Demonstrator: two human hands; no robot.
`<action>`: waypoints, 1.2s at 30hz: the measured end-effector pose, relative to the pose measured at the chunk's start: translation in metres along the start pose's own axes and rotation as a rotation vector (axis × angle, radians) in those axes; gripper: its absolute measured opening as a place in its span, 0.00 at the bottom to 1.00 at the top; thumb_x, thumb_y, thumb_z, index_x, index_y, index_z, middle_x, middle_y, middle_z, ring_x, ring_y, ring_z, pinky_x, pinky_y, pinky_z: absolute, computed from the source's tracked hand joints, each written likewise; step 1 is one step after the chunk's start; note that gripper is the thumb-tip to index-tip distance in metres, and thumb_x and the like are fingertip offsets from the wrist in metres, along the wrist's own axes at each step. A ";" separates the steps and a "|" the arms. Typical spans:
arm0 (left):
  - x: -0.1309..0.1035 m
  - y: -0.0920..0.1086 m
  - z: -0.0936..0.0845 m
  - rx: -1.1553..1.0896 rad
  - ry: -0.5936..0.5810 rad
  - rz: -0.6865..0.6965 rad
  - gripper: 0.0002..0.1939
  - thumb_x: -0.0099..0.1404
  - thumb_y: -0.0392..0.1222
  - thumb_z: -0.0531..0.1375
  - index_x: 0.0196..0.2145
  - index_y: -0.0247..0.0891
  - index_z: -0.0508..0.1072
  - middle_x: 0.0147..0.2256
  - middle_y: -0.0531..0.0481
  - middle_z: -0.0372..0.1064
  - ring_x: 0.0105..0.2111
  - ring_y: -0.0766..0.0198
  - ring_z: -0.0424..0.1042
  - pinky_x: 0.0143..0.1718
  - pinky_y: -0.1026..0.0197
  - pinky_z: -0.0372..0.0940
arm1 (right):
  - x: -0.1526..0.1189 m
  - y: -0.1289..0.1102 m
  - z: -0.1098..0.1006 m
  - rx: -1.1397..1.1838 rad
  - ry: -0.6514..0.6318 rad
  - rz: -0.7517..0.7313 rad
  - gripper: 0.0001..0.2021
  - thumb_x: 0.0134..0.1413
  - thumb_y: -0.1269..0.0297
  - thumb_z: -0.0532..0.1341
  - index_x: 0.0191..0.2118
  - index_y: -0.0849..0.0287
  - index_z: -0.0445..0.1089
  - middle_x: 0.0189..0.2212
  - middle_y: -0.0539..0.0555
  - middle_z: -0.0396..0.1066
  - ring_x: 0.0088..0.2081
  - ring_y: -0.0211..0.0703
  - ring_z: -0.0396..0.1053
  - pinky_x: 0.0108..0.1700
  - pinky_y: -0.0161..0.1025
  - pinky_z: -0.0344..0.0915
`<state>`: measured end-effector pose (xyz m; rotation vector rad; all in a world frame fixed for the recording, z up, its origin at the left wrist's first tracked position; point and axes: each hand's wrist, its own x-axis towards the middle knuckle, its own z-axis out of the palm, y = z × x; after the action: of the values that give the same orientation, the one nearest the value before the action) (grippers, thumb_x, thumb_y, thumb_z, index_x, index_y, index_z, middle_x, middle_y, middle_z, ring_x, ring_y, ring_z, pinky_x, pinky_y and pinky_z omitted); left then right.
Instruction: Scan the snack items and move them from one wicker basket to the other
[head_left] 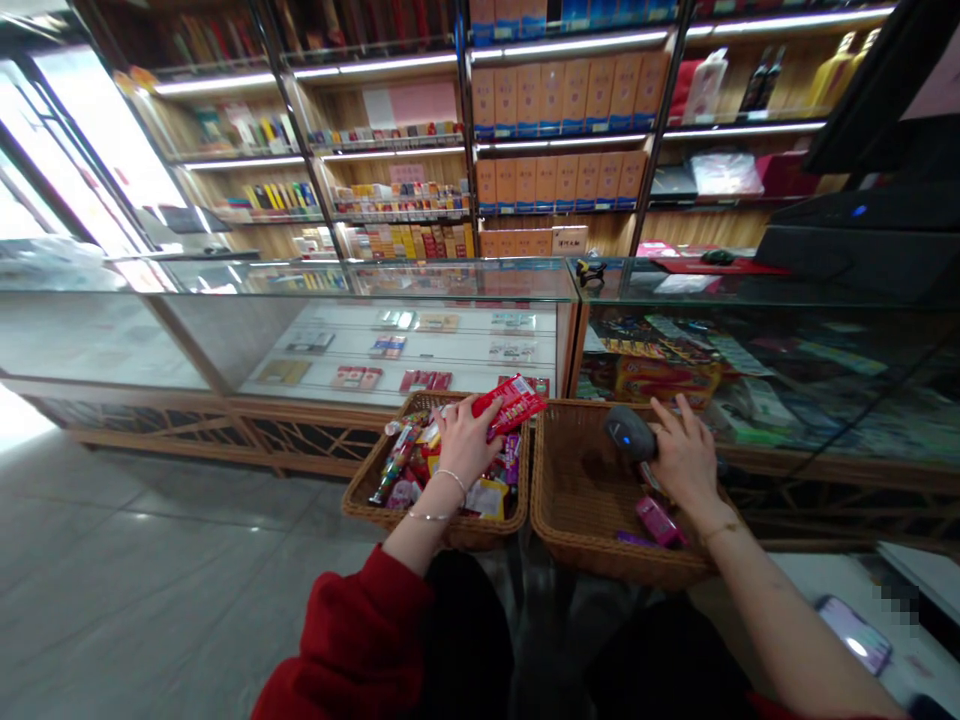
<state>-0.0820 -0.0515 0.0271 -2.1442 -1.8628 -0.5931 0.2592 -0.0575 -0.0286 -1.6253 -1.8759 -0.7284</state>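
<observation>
Above the left wicker basket, filled with mixed wrapped snacks, my left hand grips a red packet with printed text, tilted up to the right. My right hand is over the right wicker basket, its fingers partly spread at a dark grey scanner with a small blue light. The scanner's head points left; its handle is mostly hidden by the hand. Inside the right basket lie a pink pack and a purple item.
Glass display counters stand just beyond the baskets, with lit shelves of boxes behind. At the lower right, a phone rests on a white surface. A dark monitor stands at the upper right.
</observation>
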 end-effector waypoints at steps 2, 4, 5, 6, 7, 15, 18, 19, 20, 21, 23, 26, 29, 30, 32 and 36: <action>-0.004 -0.007 -0.004 0.009 0.007 -0.034 0.30 0.63 0.47 0.66 0.63 0.52 0.70 0.61 0.39 0.63 0.59 0.40 0.63 0.65 0.29 0.50 | 0.000 0.000 -0.001 -0.001 -0.008 0.003 0.14 0.47 0.73 0.59 0.41 0.59 0.76 0.62 0.57 0.70 0.69 0.59 0.52 0.60 0.55 0.61; -0.009 -0.013 -0.006 0.015 0.010 -0.059 0.31 0.62 0.48 0.66 0.63 0.52 0.70 0.60 0.39 0.64 0.59 0.41 0.63 0.64 0.32 0.52 | 0.001 -0.001 -0.001 0.002 -0.011 0.000 0.14 0.47 0.73 0.60 0.41 0.59 0.76 0.62 0.57 0.69 0.70 0.59 0.52 0.60 0.55 0.61; -0.012 -0.015 -0.006 0.019 0.006 -0.070 0.32 0.62 0.48 0.66 0.64 0.51 0.69 0.60 0.39 0.64 0.59 0.42 0.64 0.64 0.33 0.53 | 0.000 -0.001 0.000 0.004 -0.011 -0.002 0.14 0.47 0.73 0.60 0.41 0.59 0.76 0.63 0.57 0.69 0.70 0.59 0.51 0.60 0.55 0.61; -0.014 -0.017 -0.007 0.025 0.001 -0.083 0.34 0.62 0.50 0.67 0.65 0.50 0.68 0.60 0.39 0.65 0.59 0.42 0.64 0.64 0.33 0.54 | 0.000 -0.001 0.000 0.005 -0.012 -0.003 0.14 0.47 0.73 0.60 0.41 0.59 0.76 0.63 0.57 0.69 0.70 0.59 0.51 0.60 0.54 0.61; -0.017 -0.019 -0.007 0.035 0.002 -0.099 0.37 0.61 0.52 0.67 0.66 0.48 0.66 0.60 0.37 0.65 0.59 0.41 0.64 0.64 0.33 0.54 | 0.001 -0.002 0.000 0.005 -0.014 -0.002 0.14 0.47 0.72 0.60 0.41 0.59 0.76 0.62 0.57 0.69 0.70 0.59 0.51 0.60 0.54 0.61; -0.026 -0.018 0.000 0.084 0.024 -0.085 0.44 0.62 0.62 0.64 0.71 0.48 0.56 0.73 0.38 0.42 0.72 0.27 0.31 0.65 0.20 0.35 | -0.001 0.000 0.003 -0.001 -0.017 0.003 0.15 0.47 0.73 0.59 0.41 0.59 0.77 0.62 0.57 0.69 0.69 0.59 0.52 0.59 0.54 0.62; -0.025 -0.015 0.003 0.076 0.009 -0.073 0.43 0.63 0.61 0.63 0.71 0.50 0.56 0.74 0.39 0.39 0.72 0.28 0.30 0.65 0.19 0.33 | -0.002 0.003 0.003 0.004 -0.004 0.009 0.15 0.48 0.72 0.59 0.42 0.59 0.77 0.62 0.58 0.70 0.69 0.59 0.52 0.60 0.55 0.61; -0.024 -0.014 0.004 0.075 0.005 -0.067 0.44 0.62 0.61 0.64 0.71 0.50 0.56 0.74 0.39 0.39 0.72 0.29 0.30 0.65 0.19 0.32 | -0.002 0.004 0.003 0.003 -0.001 0.013 0.14 0.49 0.72 0.59 0.41 0.59 0.77 0.61 0.58 0.70 0.69 0.59 0.52 0.60 0.55 0.61; -0.024 -0.013 0.005 0.074 0.001 -0.060 0.44 0.62 0.61 0.64 0.71 0.50 0.56 0.74 0.39 0.39 0.72 0.29 0.30 0.65 0.19 0.32 | -0.002 0.005 0.003 0.002 0.002 0.018 0.14 0.49 0.71 0.59 0.41 0.58 0.77 0.61 0.58 0.70 0.69 0.60 0.52 0.60 0.56 0.61; -0.023 -0.012 0.007 0.075 -0.004 -0.053 0.44 0.61 0.61 0.65 0.71 0.50 0.56 0.74 0.40 0.40 0.72 0.29 0.30 0.64 0.18 0.32 | -0.002 0.006 0.003 -0.001 0.005 0.023 0.14 0.49 0.71 0.59 0.41 0.58 0.78 0.61 0.58 0.70 0.69 0.60 0.53 0.60 0.56 0.61; -0.022 -0.011 0.009 0.079 -0.014 -0.039 0.45 0.61 0.60 0.65 0.71 0.50 0.56 0.74 0.39 0.41 0.72 0.29 0.30 0.64 0.18 0.32 | -0.002 0.009 0.003 -0.009 0.006 0.032 0.13 0.49 0.70 0.59 0.40 0.58 0.78 0.61 0.58 0.70 0.68 0.61 0.53 0.59 0.57 0.61; -0.021 -0.007 0.011 0.086 -0.020 -0.017 0.44 0.62 0.60 0.64 0.71 0.48 0.57 0.74 0.38 0.41 0.72 0.29 0.31 0.65 0.19 0.33 | -0.002 0.014 0.002 -0.023 0.002 0.051 0.13 0.48 0.69 0.60 0.41 0.59 0.77 0.61 0.58 0.70 0.69 0.63 0.53 0.58 0.57 0.62; -0.018 0.000 0.011 0.087 -0.030 0.007 0.44 0.63 0.60 0.64 0.71 0.46 0.56 0.73 0.37 0.42 0.72 0.30 0.32 0.66 0.20 0.33 | -0.003 0.019 0.001 -0.044 -0.015 0.073 0.14 0.49 0.69 0.60 0.42 0.60 0.77 0.62 0.58 0.70 0.69 0.62 0.52 0.59 0.57 0.62; -0.016 0.004 0.011 0.085 -0.036 0.015 0.44 0.63 0.61 0.64 0.71 0.46 0.56 0.73 0.37 0.42 0.72 0.30 0.33 0.66 0.20 0.34 | -0.003 0.020 0.001 -0.050 -0.022 0.079 0.14 0.49 0.69 0.60 0.42 0.61 0.77 0.62 0.59 0.70 0.69 0.62 0.52 0.59 0.56 0.62; -0.013 0.012 0.011 0.079 -0.048 0.036 0.45 0.63 0.62 0.64 0.71 0.45 0.55 0.73 0.36 0.42 0.72 0.30 0.34 0.66 0.21 0.35 | -0.004 0.023 0.000 -0.058 -0.034 0.086 0.14 0.49 0.69 0.60 0.42 0.62 0.77 0.62 0.60 0.70 0.69 0.62 0.52 0.59 0.56 0.61; -0.006 0.032 0.015 0.060 -0.048 0.110 0.50 0.60 0.64 0.66 0.72 0.44 0.53 0.74 0.35 0.40 0.72 0.29 0.32 0.66 0.21 0.36 | -0.006 0.027 -0.001 -0.061 -0.048 0.094 0.14 0.49 0.68 0.61 0.43 0.61 0.77 0.63 0.59 0.69 0.69 0.61 0.51 0.60 0.56 0.61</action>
<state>-0.0495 -0.0559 0.0136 -2.2232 -1.7490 -0.4603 0.2871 -0.0591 -0.0303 -1.7708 -1.8130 -0.7195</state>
